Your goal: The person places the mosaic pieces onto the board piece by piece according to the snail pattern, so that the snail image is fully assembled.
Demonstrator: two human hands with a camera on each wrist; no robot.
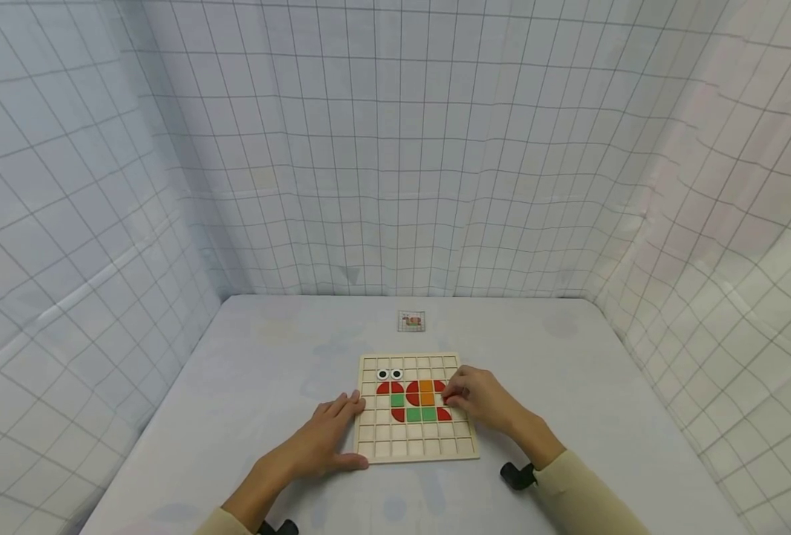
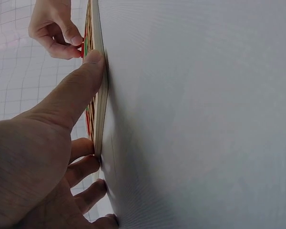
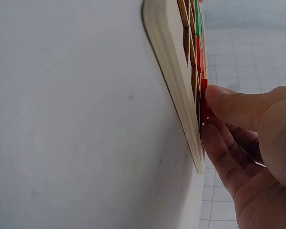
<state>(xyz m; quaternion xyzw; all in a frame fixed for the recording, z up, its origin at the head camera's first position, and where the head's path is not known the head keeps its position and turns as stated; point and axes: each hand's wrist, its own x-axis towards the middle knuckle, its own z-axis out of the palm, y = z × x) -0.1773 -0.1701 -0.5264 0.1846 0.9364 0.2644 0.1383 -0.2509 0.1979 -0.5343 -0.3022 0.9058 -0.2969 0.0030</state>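
A square wooden grid board (image 1: 388, 449) lies on the table, its cells partly filled with red, orange and green tiles. Two round eye tiles (image 1: 390, 374) sit in its upper left cells. My left hand (image 1: 324, 440) rests along the board's left side, fingers spread, with the thumb on the lower left corner. Over the right part of the pattern, my right hand (image 1: 480, 397) pinches a small red tile (image 3: 204, 100) between thumb and fingers. In the right wrist view this tile stands right at the grid; whether it is seated in a cell I cannot tell.
Beyond the board lies a small picture card (image 1: 411, 321) showing a similar coloured pattern on a grid. White curtains with a grid of lines (image 1: 395, 148) enclose the table (image 1: 275, 371) at the back and both sides.
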